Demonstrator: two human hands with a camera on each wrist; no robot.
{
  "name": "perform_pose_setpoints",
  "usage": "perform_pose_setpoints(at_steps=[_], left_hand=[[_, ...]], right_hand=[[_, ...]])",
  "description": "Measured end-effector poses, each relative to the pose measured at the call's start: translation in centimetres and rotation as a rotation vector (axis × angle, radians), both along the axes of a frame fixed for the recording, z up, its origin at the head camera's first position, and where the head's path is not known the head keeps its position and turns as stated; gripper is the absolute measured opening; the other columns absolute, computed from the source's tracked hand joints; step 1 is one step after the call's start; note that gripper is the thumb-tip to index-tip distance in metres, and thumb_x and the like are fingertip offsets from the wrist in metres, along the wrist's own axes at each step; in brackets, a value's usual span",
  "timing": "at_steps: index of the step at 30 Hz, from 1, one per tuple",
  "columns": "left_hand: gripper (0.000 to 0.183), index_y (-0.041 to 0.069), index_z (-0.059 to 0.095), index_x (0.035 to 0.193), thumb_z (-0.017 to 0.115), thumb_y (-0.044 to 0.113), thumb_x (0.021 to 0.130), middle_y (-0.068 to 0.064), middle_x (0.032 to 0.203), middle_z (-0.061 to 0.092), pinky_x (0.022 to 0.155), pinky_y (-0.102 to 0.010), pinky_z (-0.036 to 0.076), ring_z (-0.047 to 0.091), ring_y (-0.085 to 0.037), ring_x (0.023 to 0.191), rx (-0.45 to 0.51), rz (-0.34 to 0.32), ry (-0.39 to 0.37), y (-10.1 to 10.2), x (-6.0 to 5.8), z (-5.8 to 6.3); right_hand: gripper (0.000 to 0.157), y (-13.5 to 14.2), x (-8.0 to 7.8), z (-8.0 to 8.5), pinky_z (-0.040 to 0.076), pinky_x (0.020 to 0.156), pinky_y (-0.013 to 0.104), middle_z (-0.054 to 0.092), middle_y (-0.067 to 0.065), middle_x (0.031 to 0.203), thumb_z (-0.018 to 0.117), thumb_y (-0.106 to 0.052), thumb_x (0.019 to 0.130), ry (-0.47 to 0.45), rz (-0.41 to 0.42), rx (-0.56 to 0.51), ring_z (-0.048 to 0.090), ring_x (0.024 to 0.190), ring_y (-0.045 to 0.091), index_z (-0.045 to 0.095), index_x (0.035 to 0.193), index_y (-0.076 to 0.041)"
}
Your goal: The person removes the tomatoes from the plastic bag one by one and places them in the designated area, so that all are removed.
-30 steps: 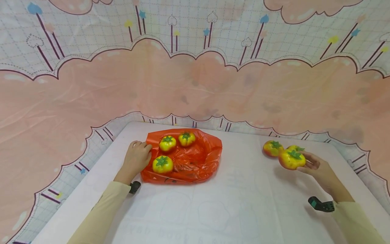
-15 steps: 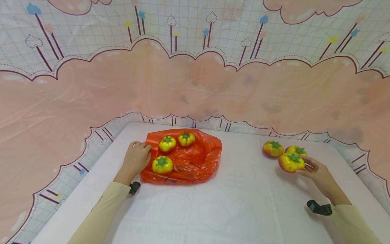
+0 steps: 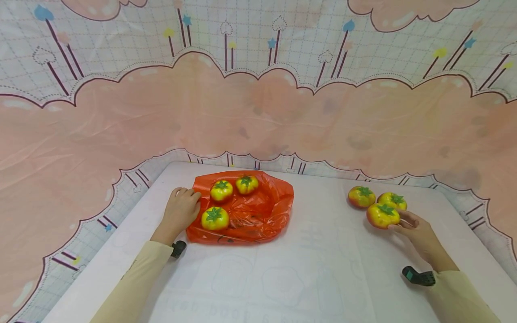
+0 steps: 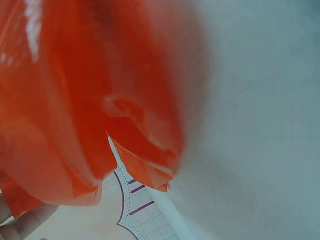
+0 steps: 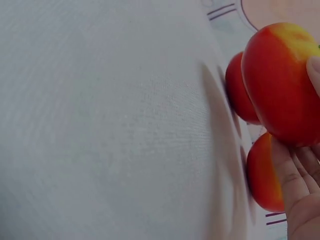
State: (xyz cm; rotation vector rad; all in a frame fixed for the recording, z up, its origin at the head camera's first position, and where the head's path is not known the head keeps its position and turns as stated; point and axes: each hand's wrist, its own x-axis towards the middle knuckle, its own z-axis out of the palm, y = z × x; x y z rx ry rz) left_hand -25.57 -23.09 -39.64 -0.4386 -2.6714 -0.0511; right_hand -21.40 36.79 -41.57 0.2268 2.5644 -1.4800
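While the left hand (image 3: pixel 181 210) grips the nine o'clock edge of the red bag (image 3: pixel 254 220) in the head view, its fingers curled at the plastic, three pieces of fruit lie within the bag's outline. From the bag's middle, the first fruit (image 3: pixel 221 191) is at ten o'clock, the second fruit (image 3: pixel 247 184) at twelve and the third fruit (image 3: pixel 215 218) at eight; whether they rest on top of the plastic or inside its mouth, I cannot tell. Well apart, toward three o'clock on the white table (image 3: pixel 323 251), the right hand (image 3: pixel 420 233) holds the fourth fruit (image 3: pixel 382 216) between thumb and fingers. Next to that one, the fifth fruit (image 3: pixel 361 197) is at ten o'clock and the sixth fruit (image 3: pixel 392 200) at one.

By count the work looks half done: three fruits are at the bag, while three are away from it, one of them in hand.

In the left wrist view, glossy plastic fills the part from nine to twelve o'clock. Fingertips show at about eight o'clock, pinching the bag's edge; the rest of that hand is out of frame.

In the right wrist view, the held fruit sits between two and three o'clock, with the thumb on one side and fingers under it. Two other fruits show behind it, partly hidden, at its nine and six o'clock.
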Motion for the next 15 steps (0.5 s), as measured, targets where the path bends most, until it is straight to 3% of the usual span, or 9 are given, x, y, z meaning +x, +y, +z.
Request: perform_pose_setpoints(at_steps=[15], left_hand=[[0.014, 0.001, 0.065, 0.091, 0.067, 0.012, 0.082, -0.016, 0.088, 0.066, 0.097, -0.053, 0.041, 0.058, -0.033, 0.089, 0.002, 0.008, -0.008, 0.21, 0.16, 0.26]], right_hand=[[0.088, -0.16, -0.29, -0.5, 0.028, 0.107, 0.051, 0.018, 0.028, 0.152, 0.055, -0.046, 0.09, -0.028, -0.004, 0.053, 0.023, 0.138, 0.045, 0.01, 0.148, 0.003]])
